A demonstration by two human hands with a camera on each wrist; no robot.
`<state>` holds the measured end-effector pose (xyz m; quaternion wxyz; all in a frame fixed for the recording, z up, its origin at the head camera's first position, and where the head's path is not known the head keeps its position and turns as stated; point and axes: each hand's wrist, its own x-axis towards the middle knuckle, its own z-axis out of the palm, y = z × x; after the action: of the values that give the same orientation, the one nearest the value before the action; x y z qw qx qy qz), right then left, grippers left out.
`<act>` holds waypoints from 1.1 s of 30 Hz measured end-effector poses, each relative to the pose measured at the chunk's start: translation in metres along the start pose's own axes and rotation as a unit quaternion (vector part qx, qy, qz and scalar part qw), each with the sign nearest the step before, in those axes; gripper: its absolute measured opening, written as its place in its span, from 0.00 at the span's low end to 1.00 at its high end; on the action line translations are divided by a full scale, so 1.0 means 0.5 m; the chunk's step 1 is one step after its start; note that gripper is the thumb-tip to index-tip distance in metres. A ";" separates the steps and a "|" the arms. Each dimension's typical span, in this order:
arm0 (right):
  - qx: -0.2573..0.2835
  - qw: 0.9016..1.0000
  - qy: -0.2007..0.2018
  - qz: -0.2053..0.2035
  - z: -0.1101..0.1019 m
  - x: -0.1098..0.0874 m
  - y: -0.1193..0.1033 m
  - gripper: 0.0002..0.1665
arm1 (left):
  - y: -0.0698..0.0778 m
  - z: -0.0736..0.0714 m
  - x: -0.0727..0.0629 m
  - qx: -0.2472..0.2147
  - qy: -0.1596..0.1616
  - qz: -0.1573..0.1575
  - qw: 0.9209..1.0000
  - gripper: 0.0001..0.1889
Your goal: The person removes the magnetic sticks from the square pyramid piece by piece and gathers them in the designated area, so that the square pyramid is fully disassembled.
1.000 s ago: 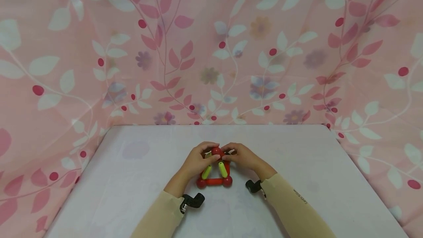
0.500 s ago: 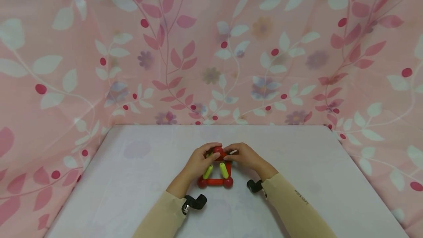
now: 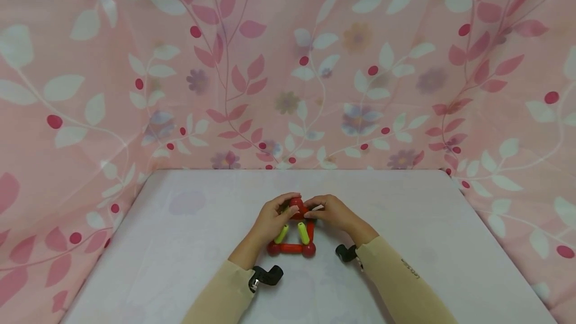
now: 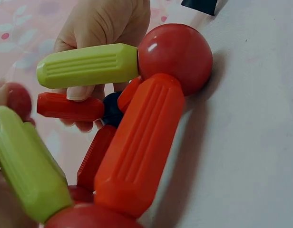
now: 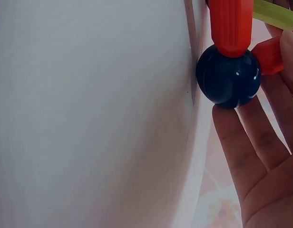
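A small frame of magnetic rods and balls stands on the table between the hands. Its front has a red rod (image 3: 291, 248) between two red balls (image 3: 308, 249), with yellow-green rods (image 3: 303, 233) leaning up from them. My left hand (image 3: 269, 220) holds a red ball (image 3: 296, 204) at the top between thumb and fingers. Opposite it, my right hand (image 3: 334, 214) pinches a red rod (image 4: 65, 107), whose end meets a dark blue ball (image 5: 228, 76). In the right wrist view, fingertips of that hand touch the blue ball from below. Fingers partly hide the upper joints.
The white table (image 3: 180, 264) extends around the frame, its far edge meeting a pink floral curtain (image 3: 288, 89). Black wrist cameras (image 3: 266, 275) stick out from both sleeves, low over the table.
Both hands keep their hold and have barely moved. The dark ball that showed between the right fingers a second ago now appears lower, mostly hidden under that hand.
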<state>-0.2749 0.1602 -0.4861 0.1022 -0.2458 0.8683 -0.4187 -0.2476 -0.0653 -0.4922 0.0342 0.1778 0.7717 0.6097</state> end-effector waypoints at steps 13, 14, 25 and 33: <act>0.008 1.000 0.003 0.009 0.003 -0.009 -0.004 0.16 | 0.001 -0.013 -0.013 0.018 0.071 -0.017 0.997 0.20; 0.008 1.000 0.002 0.010 0.002 -0.010 -0.004 0.16 | 0.004 -0.014 -0.014 0.024 0.072 -0.016 0.997 0.21; -0.017 0.999 0.017 0.041 -0.007 -0.030 -0.013 0.16 | 0.026 -0.014 -0.009 0.075 0.052 0.041 0.995 0.21; -0.047 0.998 0.011 0.038 -0.013 -0.058 -0.025 0.15 | 0.022 -0.011 0.004 0.040 0.051 0.018 0.998 0.21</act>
<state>-0.2484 0.1729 -0.4731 0.0967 -0.2123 0.8968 -0.3760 -0.2483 -0.0677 -0.4799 -0.0233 0.1619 0.7927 0.5872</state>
